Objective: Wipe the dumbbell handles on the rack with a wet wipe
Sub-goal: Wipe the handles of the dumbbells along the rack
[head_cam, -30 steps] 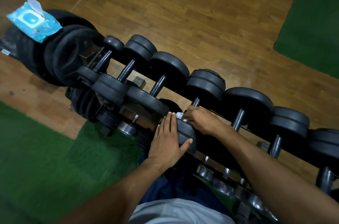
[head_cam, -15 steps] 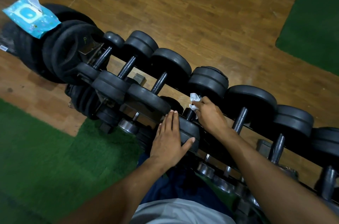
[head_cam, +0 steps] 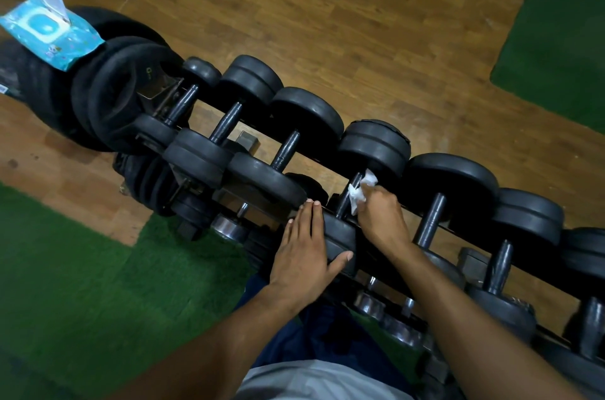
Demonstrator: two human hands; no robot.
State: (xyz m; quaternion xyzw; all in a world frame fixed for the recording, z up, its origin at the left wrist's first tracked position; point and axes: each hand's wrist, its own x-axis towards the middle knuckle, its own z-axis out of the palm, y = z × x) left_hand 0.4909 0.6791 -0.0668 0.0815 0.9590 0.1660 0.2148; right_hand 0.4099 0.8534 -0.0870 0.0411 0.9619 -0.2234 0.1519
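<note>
the right hand [head_cam: 381, 218] is clenched around a crumpled white wet wipe [head_cam: 358, 191], pressing it against the far end of the fourth dumbbell handle [head_cam: 348, 193], just under that dumbbell's far head [head_cam: 376, 146]. a second ago the same hand sat lower on this handle, close to the near head [head_cam: 339, 237], with only a speck of wipe showing; half a second ago it was about midway. so the wipe has travelled up the bar away from the person, and more of it now bunches out above the knuckles. judged from that, this handle is getting one full stroke along its length and is close to done.

the left hand [head_cam: 306, 252] lies flat and released, palm down on the near head of the fourth dumbbell, fingers [head_cam: 311, 213] straight, thumb hooked over the rim. it grasps nothing; it only steadies the weight, and it has not shifted across the three moments.

to the left of the fourth dumbbell, three more handles sit on the rack [head_cam: 451, 229], bare and untouched by either hand right now. to its right, further handles run toward the frame edge. whether any of them have been wiped cannot be told from their look.

the blue wipes pack [head_cam: 49, 34], flap open, rests on the stacked black plates [head_cam: 111, 98] far to the left of the fourth dumbbell, well apart from both hands. a likely next move is a return stroke or a shift to a neighbouring handle.
</note>
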